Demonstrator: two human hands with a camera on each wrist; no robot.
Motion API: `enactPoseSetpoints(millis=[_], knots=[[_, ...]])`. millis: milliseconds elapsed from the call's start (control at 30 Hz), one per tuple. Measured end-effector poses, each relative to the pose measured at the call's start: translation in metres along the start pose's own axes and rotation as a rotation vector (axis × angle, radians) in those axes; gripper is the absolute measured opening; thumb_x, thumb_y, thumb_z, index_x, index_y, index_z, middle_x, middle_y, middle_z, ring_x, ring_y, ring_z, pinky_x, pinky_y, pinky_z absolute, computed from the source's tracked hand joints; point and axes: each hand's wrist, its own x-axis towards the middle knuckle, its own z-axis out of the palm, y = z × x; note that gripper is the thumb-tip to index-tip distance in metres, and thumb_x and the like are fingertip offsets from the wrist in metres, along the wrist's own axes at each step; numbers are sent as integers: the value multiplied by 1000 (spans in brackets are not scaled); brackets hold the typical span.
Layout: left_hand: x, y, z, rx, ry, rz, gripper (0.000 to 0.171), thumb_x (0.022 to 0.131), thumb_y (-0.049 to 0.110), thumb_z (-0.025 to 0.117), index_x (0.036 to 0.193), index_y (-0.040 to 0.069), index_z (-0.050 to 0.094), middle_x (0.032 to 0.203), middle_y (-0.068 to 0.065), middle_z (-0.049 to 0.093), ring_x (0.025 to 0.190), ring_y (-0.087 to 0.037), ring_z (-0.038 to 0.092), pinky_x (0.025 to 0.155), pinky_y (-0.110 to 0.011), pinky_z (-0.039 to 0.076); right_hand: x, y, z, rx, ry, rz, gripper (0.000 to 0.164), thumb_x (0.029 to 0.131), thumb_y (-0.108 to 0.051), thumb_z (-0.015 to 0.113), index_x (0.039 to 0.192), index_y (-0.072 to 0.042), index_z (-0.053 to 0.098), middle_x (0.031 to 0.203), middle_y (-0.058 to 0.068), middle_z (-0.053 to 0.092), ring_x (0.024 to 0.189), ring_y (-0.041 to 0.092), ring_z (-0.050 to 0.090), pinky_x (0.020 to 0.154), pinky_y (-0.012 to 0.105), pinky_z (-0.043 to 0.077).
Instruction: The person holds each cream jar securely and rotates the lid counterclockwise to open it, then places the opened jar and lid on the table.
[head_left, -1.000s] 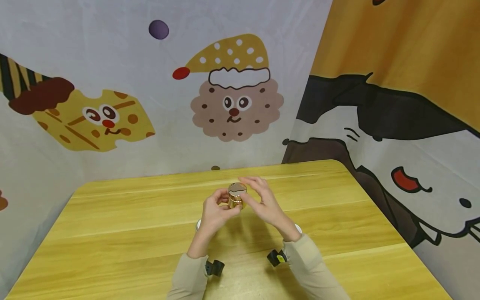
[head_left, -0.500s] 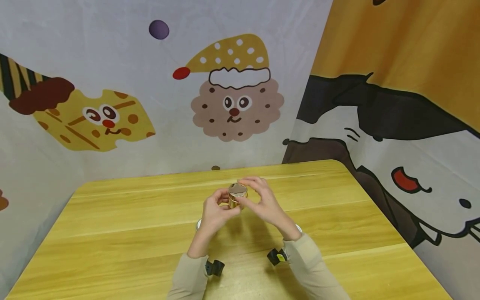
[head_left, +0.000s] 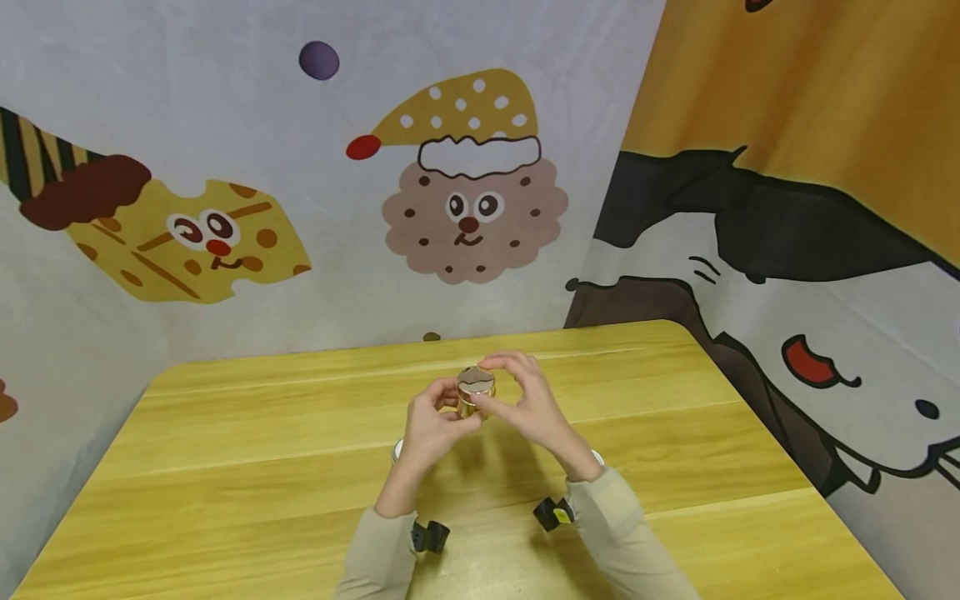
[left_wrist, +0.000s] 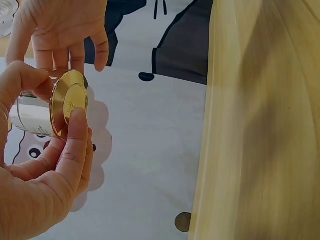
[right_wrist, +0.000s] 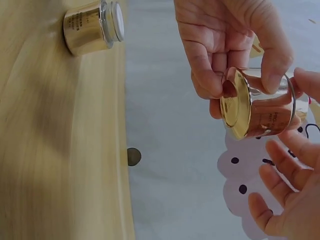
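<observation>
A shiny gold cosmetic jar (head_left: 467, 408) with a mirror-like lid (head_left: 476, 382) is held above the table, between both hands. My left hand (head_left: 431, 429) grips its lower body; in the left wrist view, fingertips press the gold base (left_wrist: 75, 102), which carries tiny print. From the other side, my right hand (head_left: 536, 407) pinches the lid's edge between thumb and forefinger. Its remaining fingers are spread, as the right wrist view shows. Dark lettering runs along the jar's side (right_wrist: 267, 115). Whether the lid is loose on the jar cannot be told.
A second gold jar (right_wrist: 85, 29) with a white top stands on the wooden table (head_left: 247, 467); in the head view the left wrist mostly hides it. Something white (head_left: 597, 457) shows behind the right wrist. A cartoon-printed cloth (head_left: 337, 292) hangs behind the table.
My right thumb and forefinger have closed in on the lid's edge, after standing more apart a second ago. The left hand and jar have barely moved.
</observation>
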Motion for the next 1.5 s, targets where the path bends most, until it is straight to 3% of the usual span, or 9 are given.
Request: enactPoseSetpoints(millis=[300,600,833,967,1200,1500], knots=[[0,-1,1,8,2,1,43,68,2,73,107,-7,60,91,-11,61,84,-19,55,69,-26,53,-1,-1,-2,-11,-56,-21,46,83,-11,67,126,0,54,126,14,53,118,30,41,97,52,33],[0,-2,0,10,-8,10,42,69,3,74,107,-5,61,92,-12,61,85,-21,56,70,-25,53,0,-2,-1,-26,-12,33,40,74,-12,78,108,-3,60,117,13,58,112,28,44,95,50,34],[1,-3,0,15,-9,3,42,68,2,74,107,-7,60,92,-13,61,85,-21,56,69,-25,52,1,-1,-5,-14,-67,-28,40,81,-7,69,119,0,60,123,16,55,115,31,43,94,53,35],[1,-4,0,9,-16,16,43,69,1,73,109,-8,60,93,-15,62,85,-22,57,71,-26,54,0,-1,-4,-21,-86,-3,48,82,-11,69,127,-1,54,126,12,54,118,29,42,96,53,34],[1,-2,0,3,-17,22,44,68,1,74,109,-9,59,93,-14,61,86,-23,57,71,-27,54,1,-2,-1,-34,-47,40,42,75,-14,78,111,-2,61,116,9,59,112,27,45,95,49,35],[0,-3,1,-2,-24,7,43,68,1,74,108,-7,59,93,-13,61,85,-21,56,70,-25,54,-1,-3,-1,-29,-40,25,42,75,-12,77,114,-3,61,119,11,58,114,29,45,95,52,35]])
